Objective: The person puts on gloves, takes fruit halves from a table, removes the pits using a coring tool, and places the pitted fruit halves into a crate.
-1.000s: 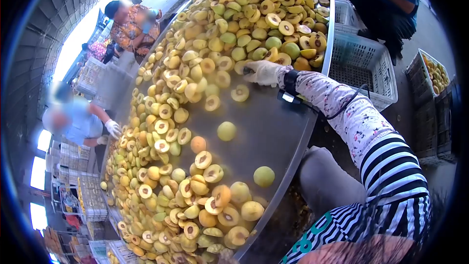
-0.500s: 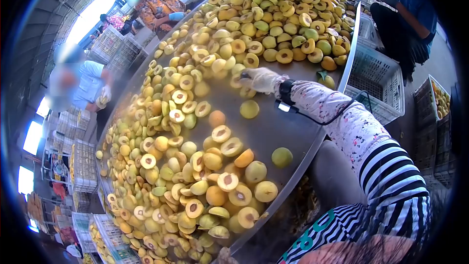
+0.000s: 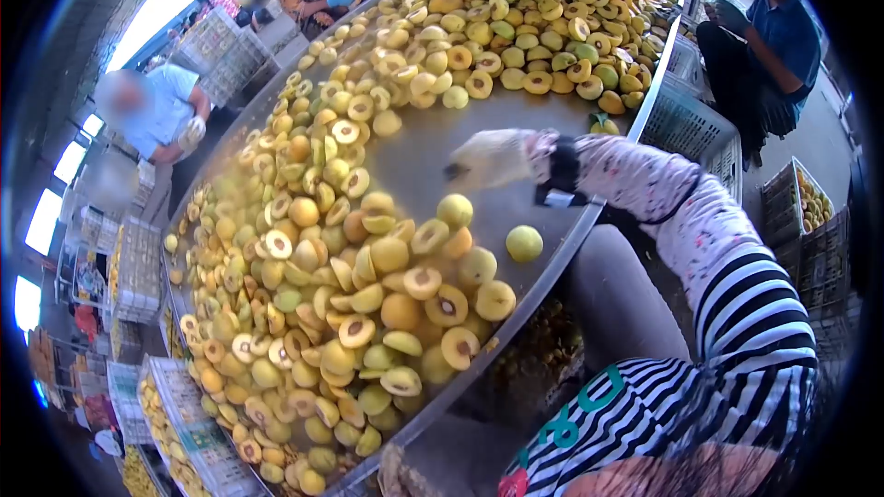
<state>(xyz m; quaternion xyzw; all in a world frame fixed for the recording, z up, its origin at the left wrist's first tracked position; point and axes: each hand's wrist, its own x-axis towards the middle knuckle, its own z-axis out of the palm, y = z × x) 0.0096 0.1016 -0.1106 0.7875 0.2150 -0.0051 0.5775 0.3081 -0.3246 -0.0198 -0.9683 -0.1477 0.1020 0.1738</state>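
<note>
My right hand, in a pale glove with a dark patch at the fingertips, is over the bare part of the metal table. Motion smears its fingers, so whether they hold anything is unclear. Just below it sits a yellow-green fruit at the edge of a heap of halved fruit, probably apricots or plums. Another round green fruit lies alone near the table rim. At the bottom edge, a beige knitted patch may be my left glove; no fingers can be made out there.
A larger heap of fruit covers the far end. The raised metal rim runs along my side. Plastic crates stand at the right, with more crates at the left. Co-workers are around the table.
My right hand has moved from the far heap back toward me over the table. A green fruit has shifted toward the near heap, widening the bare metal. The camera view has shifted slightly.
</note>
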